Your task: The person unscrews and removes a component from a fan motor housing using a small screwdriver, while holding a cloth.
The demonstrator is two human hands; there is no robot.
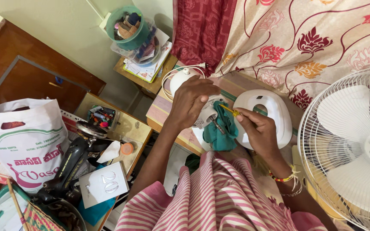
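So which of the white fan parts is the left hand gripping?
The motor unit under the left hand; the white rear cover lies untouched beside the right hand.

Hands on fan motor

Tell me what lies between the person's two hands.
In the head view, a teal cloth and a yellow-handled tool lie between the left hand and right hand.

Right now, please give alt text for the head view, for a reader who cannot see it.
A person's left hand steadies a white fan motor over a teal cloth while the right hand works a yellow-handled screwdriver on it. A white fan grille stands at right.
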